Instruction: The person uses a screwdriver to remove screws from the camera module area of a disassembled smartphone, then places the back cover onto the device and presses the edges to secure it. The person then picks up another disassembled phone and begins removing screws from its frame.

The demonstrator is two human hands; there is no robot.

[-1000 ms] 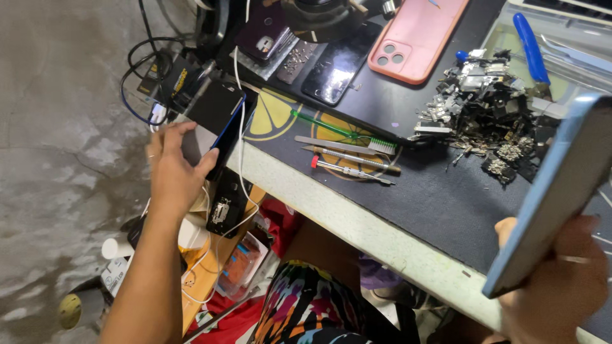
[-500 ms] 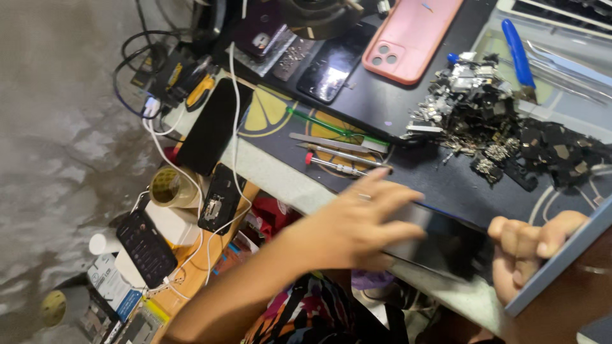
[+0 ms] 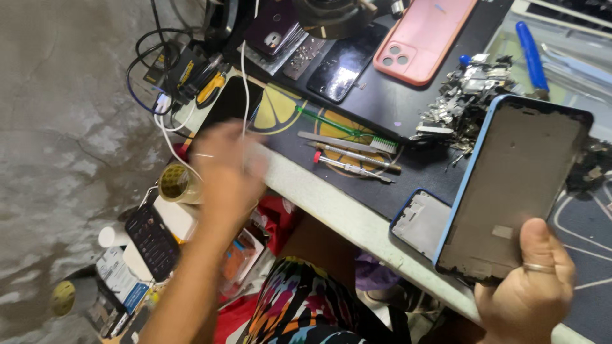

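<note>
Right hand: the right hand [image 3: 524, 290] is low by the near edge of the tabletop [image 3: 331, 207]. Its grip is pinching the bottom of a phone frame [image 3: 517, 185], thumb on the front.
Phone frame: it has a blue rim and a dark inside. It is tilted up, off the tabletop.
Left hand: the left hand [image 3: 228, 167] is blurry, at the left corner of the tabletop, just by a white cable [image 3: 243, 89]. I cannot tell if its grip is spread or pressed together.
Small frame: another blue-edged frame [image 3: 421, 222] lies flat at the near edge, just beside the held one.
Tools: tweezers [image 3: 352, 169] and a green brush [image 3: 347, 132] lie on the black mat [image 3: 395, 108].
Far side: a pink phone [image 3: 424, 39] and a pile of metal bits [image 3: 462, 105].
Below: a roll of tape [image 3: 178, 183] sits down left of the tabletop.
</note>
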